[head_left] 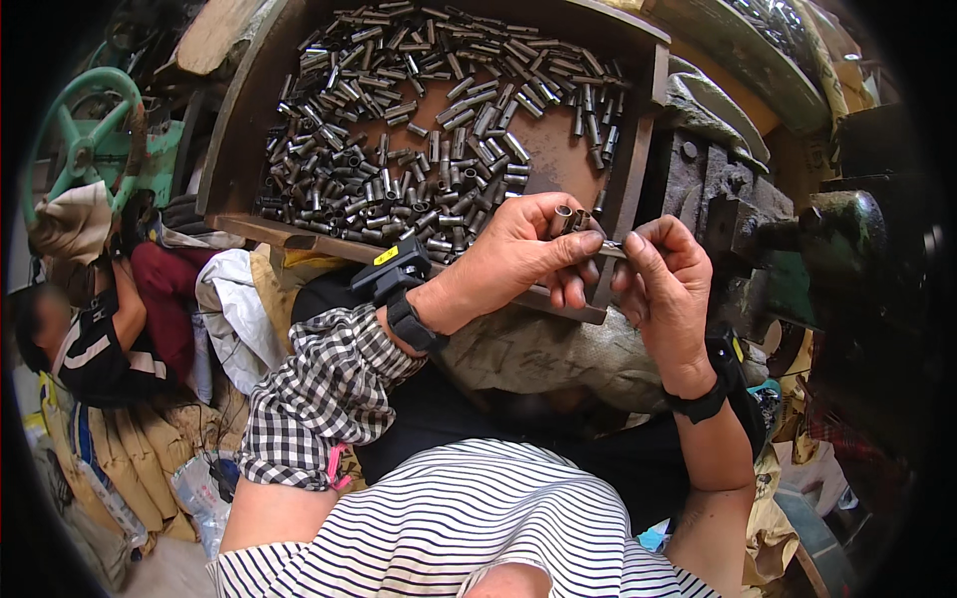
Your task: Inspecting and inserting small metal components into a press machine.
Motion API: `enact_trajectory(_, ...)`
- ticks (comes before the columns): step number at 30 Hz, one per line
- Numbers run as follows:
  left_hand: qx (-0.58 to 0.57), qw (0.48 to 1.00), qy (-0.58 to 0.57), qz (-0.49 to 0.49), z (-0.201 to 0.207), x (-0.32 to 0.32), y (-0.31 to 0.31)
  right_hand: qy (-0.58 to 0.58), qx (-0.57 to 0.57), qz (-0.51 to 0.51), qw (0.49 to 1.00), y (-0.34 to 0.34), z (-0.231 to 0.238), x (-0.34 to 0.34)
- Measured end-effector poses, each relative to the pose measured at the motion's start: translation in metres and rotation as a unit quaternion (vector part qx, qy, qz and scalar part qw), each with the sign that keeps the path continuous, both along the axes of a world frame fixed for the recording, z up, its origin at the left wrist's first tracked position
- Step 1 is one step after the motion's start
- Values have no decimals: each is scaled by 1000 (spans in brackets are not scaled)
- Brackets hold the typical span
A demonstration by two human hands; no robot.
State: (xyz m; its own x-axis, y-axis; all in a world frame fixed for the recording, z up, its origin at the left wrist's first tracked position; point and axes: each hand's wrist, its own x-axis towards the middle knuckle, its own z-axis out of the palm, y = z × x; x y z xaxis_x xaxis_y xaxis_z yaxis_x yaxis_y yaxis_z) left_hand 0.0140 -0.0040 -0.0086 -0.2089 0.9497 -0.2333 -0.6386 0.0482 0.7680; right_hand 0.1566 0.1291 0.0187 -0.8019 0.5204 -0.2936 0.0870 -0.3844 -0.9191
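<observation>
My left hand is closed round a few short metal tubes; one tube shows its open round end above the thumb. Just to its right, my right hand is closed in a pinch near a small shiny metal piece between the two hands. Fingers hide most of that piece, so its kind cannot be made out. Both hands are over the near right edge of a wooden tray. Many loose metal tubes lie heaped in this tray, thickest at the left and the back.
Dark, greasy machinery stands close on the right, with a rag over it. A green handwheel is at the far left. Below it a co-worker sits near stacked sacks. Grey sacking lies under the tray's front.
</observation>
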Motion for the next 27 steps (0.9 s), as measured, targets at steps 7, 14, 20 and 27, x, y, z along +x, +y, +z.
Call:
enact_trajectory(7, 7, 996, -85, -27, 1, -8, 2, 26, -36, -7, 999, -3, 0, 0)
enact_trajectory(14, -18, 988, 141, 63, 6, 12, -2, -1, -65, -2, 998, -3, 0, 0)
enact_trajectory(20, -28, 998, 32, 47, 5, 1, 0, 1, 12, -7, 1000, -5, -1, 2)
enact_trajectory(27, -12, 1000, 22, 8, 4, -1, -1, 30, -37, 17, 999, -6, -4, 0)
